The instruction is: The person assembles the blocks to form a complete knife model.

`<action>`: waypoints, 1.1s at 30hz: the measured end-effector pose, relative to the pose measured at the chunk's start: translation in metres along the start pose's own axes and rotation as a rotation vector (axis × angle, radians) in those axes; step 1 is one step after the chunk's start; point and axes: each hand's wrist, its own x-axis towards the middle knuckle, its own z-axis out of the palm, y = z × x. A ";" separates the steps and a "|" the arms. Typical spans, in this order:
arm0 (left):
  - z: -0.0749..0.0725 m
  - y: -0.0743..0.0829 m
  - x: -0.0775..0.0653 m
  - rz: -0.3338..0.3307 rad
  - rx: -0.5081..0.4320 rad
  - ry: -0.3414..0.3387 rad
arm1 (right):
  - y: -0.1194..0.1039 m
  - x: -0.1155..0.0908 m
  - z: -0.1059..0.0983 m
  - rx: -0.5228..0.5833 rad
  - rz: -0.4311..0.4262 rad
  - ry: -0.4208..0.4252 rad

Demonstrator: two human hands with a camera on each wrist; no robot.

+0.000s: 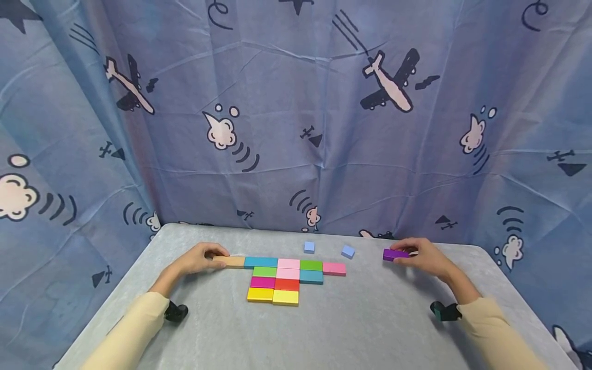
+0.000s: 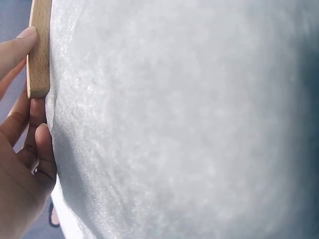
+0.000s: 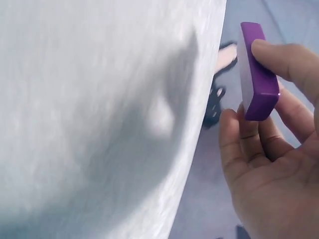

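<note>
My left hand (image 1: pixel 198 258) pinches a plain wooden block (image 1: pixel 235 262) between thumb and fingers at the left end of a flat block pattern. That block lies against a blue block (image 1: pixel 261 262); its wood grain shows in the left wrist view. Over on the right, my right hand (image 1: pixel 423 257) holds a purple block (image 1: pixel 393 255) by thumb and fingers, raised off the table in the right wrist view. The top row continues with a pink block (image 1: pixel 289 263), a green block (image 1: pixel 311 265) and a rose block (image 1: pixel 334 269).
Lower rows hold more coloured blocks, among them a teal block (image 1: pixel 311 277), a red block (image 1: pixel 287 284) and a yellow block (image 1: pixel 260 294). Two small light-blue blocks (image 1: pixel 309 247) lie behind the pattern on the grey-covered table (image 1: pixel 351 329). A printed curtain (image 1: pixel 287 103) hangs behind.
</note>
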 end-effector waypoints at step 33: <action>-0.003 -0.001 0.001 -0.001 -0.004 -0.020 | -0.101 0.018 0.120 0.053 -0.238 -0.192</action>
